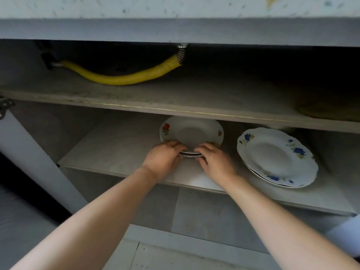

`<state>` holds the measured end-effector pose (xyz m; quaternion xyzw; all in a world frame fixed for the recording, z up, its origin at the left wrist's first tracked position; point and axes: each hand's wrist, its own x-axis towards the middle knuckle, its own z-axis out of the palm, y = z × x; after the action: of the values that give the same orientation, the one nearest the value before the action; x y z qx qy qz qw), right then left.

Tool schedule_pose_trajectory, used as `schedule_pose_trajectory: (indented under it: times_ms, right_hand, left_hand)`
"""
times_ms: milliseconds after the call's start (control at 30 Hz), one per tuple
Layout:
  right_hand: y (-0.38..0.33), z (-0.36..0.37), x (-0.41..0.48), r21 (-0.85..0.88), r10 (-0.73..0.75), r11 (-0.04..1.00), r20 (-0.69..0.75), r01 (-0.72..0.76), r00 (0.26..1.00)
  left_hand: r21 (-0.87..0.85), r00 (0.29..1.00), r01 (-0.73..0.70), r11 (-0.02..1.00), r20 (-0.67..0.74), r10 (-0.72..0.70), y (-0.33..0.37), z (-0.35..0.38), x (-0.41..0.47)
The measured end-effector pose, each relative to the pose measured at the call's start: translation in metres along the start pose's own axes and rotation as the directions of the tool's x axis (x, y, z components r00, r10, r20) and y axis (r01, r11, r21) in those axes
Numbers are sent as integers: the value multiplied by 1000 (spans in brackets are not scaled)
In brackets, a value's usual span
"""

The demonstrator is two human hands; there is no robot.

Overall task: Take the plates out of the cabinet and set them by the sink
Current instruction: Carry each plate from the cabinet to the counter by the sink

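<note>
A small stack of white plates with red flowers [191, 132] sits on the lower cabinet shelf [116, 151]. My left hand [163, 158] grips the stack's near rim from the left, fingers curled over the top plate. My right hand [214, 159] grips the same rim from the right, thumb under the edge. A second stack of larger scalloped white plates with blue flowers [276, 156] lies on the same shelf to the right, untouched. The sink is out of view.
Above is another shelf [175, 94] carrying a yellow hose [124, 77] that runs up to a metal fitting [182, 52]. A speckled countertop edge [175, 8] overhangs the cabinet. An open cabinet door [39, 158] stands at the left; floor shows below.
</note>
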<state>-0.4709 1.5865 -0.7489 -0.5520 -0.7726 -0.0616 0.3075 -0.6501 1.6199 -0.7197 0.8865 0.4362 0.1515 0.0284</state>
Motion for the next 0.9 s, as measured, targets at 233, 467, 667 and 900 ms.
schedule_pose_trajectory:
  times_ms: [233,467,667,900]
  right_hand:
    - [0,-4,-2,-14,-63,998,-27,63,998]
    - [10,-2,0,8,-47,999,-32,47,998]
    - [17,-2,-1,16,-58,998,-34,58,998]
    - [18,-1,-5,15,-77,997,-49,78,996]
  left_hand:
    - [-25,999,-26,999,-44,25,-4,2,-4]
    - [-9,994,-85,996,-64,84,-12,2,0]
    - [9,991,-89,996,-100,90,-24,5,-1]
    - [5,985,-123,992,-121,122,-24,4,-1]
